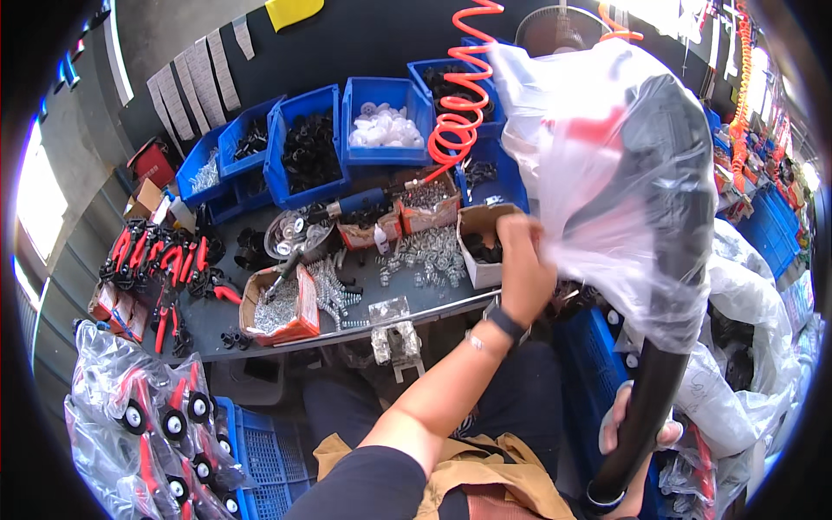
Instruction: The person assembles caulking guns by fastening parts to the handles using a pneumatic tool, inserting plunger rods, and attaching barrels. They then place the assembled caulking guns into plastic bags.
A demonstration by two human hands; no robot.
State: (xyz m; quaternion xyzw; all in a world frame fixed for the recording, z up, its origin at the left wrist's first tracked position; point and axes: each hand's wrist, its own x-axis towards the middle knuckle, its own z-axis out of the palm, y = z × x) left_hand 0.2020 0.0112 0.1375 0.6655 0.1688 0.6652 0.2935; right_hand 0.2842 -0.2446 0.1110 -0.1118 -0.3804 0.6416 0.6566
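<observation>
The right hand [637, 425], at the lower right of the frame, is closed around the lower end of a long black curved part [667, 286]; its fingers wrap the shaft just above a ringed end near the bottom edge. From that grip the part rises up and to the right, and its wider upper half sits inside a clear plastic bag [589, 165] that fills the upper right of the frame.

The left hand [524, 269], in the centre, is raised with a dark watch at the wrist and pinches the lower left edge of the bag, fingers closed on the film. So the bag hangs between the two hands, above and right of the left hand, well above the right one. How far the part reaches into the bag is hard to tell through the crinkled plastic.

Behind the left hand lies a dark workbench [217, 316] with small cardboard boxes [282, 303] of metal screws and loose springs. Blue bins [312, 143] of black and white pieces line its far edge, and an orange coiled hose [459, 87] hangs at the top centre. Red-handled tools [160, 256] crowd the left side of the bench, and bagged red and black tools [147, 433] pile up at the lower left.
</observation>
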